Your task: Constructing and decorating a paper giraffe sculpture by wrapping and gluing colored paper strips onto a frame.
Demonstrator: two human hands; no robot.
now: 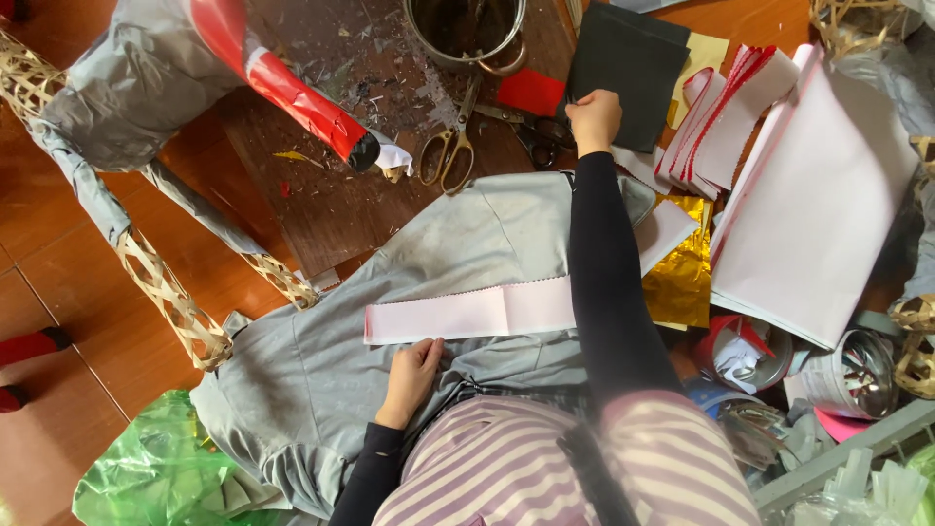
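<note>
My left hand point(412, 375) rests on the grey cloth point(321, 370) over my lap, its fingers touching the lower edge of a long pale pink paper strip point(467, 312) with a zigzag edge. My right hand point(594, 119) reaches far forward, fingers closed at the edge of a black paper sheet point(628, 63), close to dark-handled scissors point(531, 131). Whether it grips the sheet or the scissors is unclear. Gold-handled scissors point(450, 146) lie to the left of them.
A bamboo lattice frame partly covered in grey paper point(127, 88) stands at left, with a red tube point(292, 93). Stacks of pink-white paper point(808, 205), gold foil point(682, 273), a red paper piece point(531, 93), a metal pot point(467, 29), tins point(857, 375) and a green plastic bag point(146, 468) lie around.
</note>
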